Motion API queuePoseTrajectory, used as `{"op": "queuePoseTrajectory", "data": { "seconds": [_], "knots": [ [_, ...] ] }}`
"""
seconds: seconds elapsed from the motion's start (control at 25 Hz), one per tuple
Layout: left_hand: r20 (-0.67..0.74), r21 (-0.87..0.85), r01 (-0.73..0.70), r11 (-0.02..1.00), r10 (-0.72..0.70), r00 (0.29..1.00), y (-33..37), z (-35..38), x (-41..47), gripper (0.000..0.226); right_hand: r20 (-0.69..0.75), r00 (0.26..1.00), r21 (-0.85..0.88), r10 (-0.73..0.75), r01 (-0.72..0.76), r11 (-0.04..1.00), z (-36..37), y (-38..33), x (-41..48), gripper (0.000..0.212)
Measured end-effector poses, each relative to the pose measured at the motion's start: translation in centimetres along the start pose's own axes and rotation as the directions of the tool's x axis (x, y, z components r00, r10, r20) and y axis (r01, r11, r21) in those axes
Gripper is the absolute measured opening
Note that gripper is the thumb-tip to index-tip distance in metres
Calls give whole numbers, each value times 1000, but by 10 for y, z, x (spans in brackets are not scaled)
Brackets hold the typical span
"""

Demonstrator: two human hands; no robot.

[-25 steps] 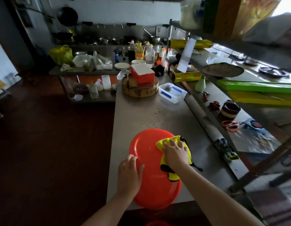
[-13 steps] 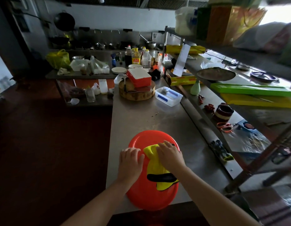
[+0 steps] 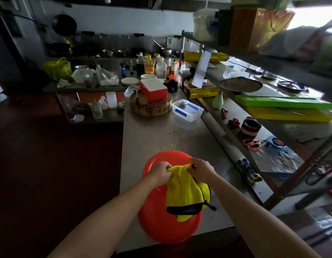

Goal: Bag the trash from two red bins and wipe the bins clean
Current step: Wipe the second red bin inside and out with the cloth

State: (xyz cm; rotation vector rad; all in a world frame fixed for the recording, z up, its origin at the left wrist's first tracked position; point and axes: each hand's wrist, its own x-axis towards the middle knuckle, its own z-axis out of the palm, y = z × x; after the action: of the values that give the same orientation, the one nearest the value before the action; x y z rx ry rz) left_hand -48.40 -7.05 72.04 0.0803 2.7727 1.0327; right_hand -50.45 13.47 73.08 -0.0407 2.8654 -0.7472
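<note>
Apparently mid-wipe, the left hand and right hand both pinch the top edge of a yellow microfibre cloth with black trim, draped below the fingers over the round red plastic bin on the steel counter; the second bin is out of view.

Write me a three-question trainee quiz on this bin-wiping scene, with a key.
1. True or false: the left hand and the right hand both pinch the yellow cloth.
2. The red bin rests on: A the floor; B the steel counter; C a shelf.
3. What stands on the round chopping block?
Key: 1 true; 2 B; 3 a red box with a white top.
</note>
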Motion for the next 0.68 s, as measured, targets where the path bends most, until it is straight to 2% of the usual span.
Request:
{"op": "queuePoseTrajectory", "data": {
  "seconds": [0.08, 0.16, 0.24, 0.36, 0.44, 0.52, 0.6, 0.68],
  "knots": [
    [-41, -90, -35, 995, 31, 999, 6, -9, 0, 17, 24, 1000, -39, 10, -9, 999, -5, 1, 3, 52],
    [-108, -132, -75, 988, 61, 992, 14, -22, 0, 18, 47, 999, 37, 7, -9, 999, -12, 0, 9, 53],
    [-157, -138, -96, 986, 74, 985, 22, -35, 2, 24, 70, 996, 75, -47, 41, 996, -22, -4, 17, 44],
    [-179, -158, -51, 986, 22, 984, 26, -52, 7, 28, 70, 993, 31, -91, 89, 996, -36, -15, 22, 32],
    [-210, -57, 9, 998, -20, 977, 24, -57, 7, 34, 47, 993, -42, -109, 111, 993, -40, -18, 21, 38],
    [-217, 193, 32, 981, 11, 976, 20, -54, 0, 42, 12, 989, -51, -148, 148, 988, -37, -16, 15, 42],
    [-122, 351, -85, 932, 136, 983, 16, -46, -15, 38, 12, 975, -58, -222, 222, 973, -30, -13, 7, 33],
    [87, 333, -245, 911, 229, 970, 15, -36, -33, 34, 60, 958, -90, -281, 286, 954, -24, -9, -3, 24]
  ]
}}
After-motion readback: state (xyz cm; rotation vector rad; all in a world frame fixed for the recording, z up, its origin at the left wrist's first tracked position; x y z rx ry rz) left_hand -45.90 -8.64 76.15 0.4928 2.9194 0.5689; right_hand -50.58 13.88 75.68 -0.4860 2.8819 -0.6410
